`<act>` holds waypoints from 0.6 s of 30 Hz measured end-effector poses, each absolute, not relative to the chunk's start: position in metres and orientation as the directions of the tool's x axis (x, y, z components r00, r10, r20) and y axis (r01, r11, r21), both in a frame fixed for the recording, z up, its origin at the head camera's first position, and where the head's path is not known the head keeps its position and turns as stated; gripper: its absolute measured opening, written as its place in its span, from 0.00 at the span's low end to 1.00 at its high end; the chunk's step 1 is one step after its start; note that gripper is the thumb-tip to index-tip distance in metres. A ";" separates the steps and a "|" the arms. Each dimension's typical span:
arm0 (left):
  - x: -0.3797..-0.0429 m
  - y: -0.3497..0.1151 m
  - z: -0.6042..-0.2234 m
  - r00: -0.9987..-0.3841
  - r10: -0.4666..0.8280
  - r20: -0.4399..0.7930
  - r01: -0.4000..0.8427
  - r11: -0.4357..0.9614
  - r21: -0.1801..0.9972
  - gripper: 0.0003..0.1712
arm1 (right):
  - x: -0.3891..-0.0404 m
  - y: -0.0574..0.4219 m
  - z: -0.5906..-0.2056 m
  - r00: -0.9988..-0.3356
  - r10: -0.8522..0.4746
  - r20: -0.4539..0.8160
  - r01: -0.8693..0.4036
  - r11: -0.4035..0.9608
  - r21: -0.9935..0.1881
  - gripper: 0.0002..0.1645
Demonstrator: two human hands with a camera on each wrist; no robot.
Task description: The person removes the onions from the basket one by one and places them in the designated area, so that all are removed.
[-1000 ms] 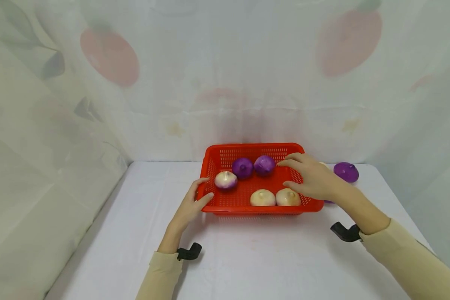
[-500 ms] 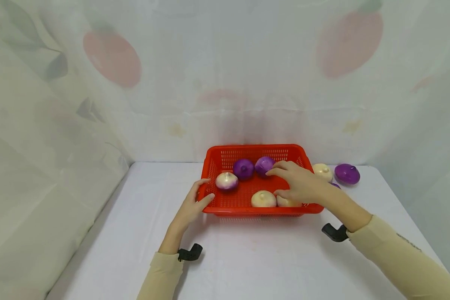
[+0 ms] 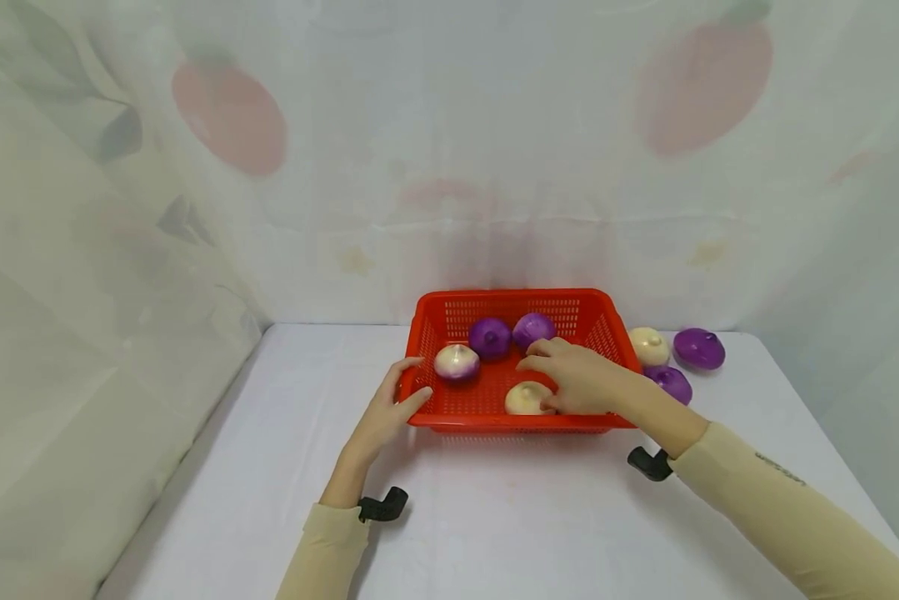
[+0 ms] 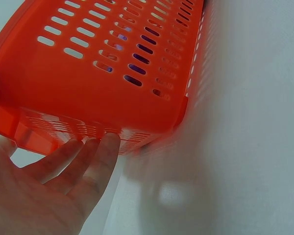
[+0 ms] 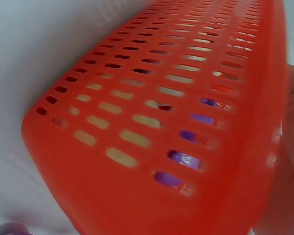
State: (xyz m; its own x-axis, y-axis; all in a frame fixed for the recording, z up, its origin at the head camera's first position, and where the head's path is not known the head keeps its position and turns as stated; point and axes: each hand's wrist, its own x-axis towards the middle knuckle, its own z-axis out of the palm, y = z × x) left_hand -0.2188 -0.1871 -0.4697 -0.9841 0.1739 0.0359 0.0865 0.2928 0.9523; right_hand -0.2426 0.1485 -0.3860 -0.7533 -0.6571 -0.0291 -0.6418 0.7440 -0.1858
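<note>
A red plastic basket stands on the white table with purple-and-white turnips inside. My left hand holds its left end, thumb over the rim; in the left wrist view the fingers touch the outer end wall. My right hand reaches over the right side, fingers spread, thumb at the edge of a pale turnip. That hand covers the spot where another pale turnip lay. Farther back sit a white-topped turnip and two purple ones. Basket wall hides most of the right hand in its wrist view.
Right of the basket lie a pale turnip and two purple turnips, one nearer and one farther. A printed cloth hangs behind the table and along both sides.
My right hand has moved left and lower into the basket, over the front pale turnips, uncovering the turnips outside on the right. My left hand stays at the basket's left end.
</note>
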 end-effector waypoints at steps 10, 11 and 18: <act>-0.220 -0.187 -0.473 -0.982 0.182 0.048 0.099 0.283 0.954 0.35 | -0.252 0.147 -0.404 -0.694 -0.720 -0.025 -0.714 0.692 -0.106 0.34; -0.219 -0.187 -0.473 -0.982 0.180 0.047 0.097 0.281 0.955 0.34 | -0.253 0.146 -0.405 -0.689 -0.724 -0.022 -0.719 0.687 -0.104 0.34; -0.219 -0.187 -0.470 -0.984 0.173 0.043 0.092 0.287 0.954 0.33 | -0.256 0.141 -0.409 -0.681 -0.732 -0.015 -0.723 0.676 -0.142 0.33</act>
State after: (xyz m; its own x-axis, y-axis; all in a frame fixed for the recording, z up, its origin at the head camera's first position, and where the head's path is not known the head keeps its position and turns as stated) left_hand -0.2187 -0.1870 -0.4701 -0.9840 0.1729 0.0429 0.0919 0.2866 0.9536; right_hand -0.2563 0.1412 -0.4086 -0.6810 -0.7321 -0.0148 -0.7234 0.6757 -0.1419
